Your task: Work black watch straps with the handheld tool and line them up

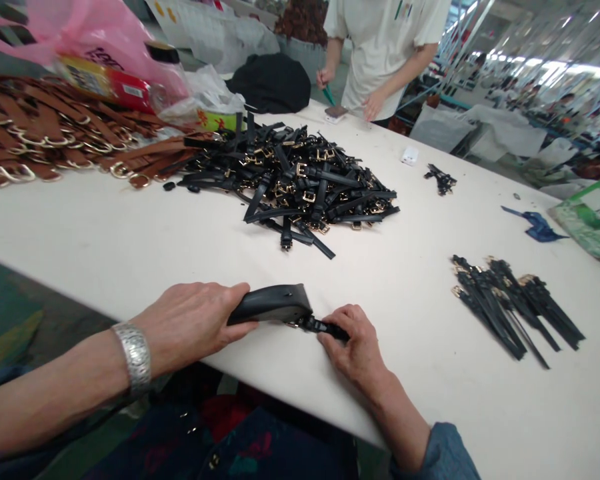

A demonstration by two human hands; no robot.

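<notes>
My left hand (200, 323), with a silver bracelet at its wrist, is wrapped round a black curved handheld tool (273, 303); its exact kind I cannot make out. The tool's front end meets a short black buckle strap (313, 324) near the table's front edge. Pinched around the strap's other end is my right hand (353, 343), which partly hides it. Beyond both hands lies a big heap of black buckle straps (320, 183) with gold-coloured buckles. To the right, several similar straps (495, 307) lie side by side in a row.
Brown buckled straps (40, 127) are piled at the left of the white table (405, 280). A pink bag (95, 33) and a black cloth-like bundle (270, 83) stand behind. Across the table, another person (380, 53) works. A green-and-white package (593, 217) is at the right edge.
</notes>
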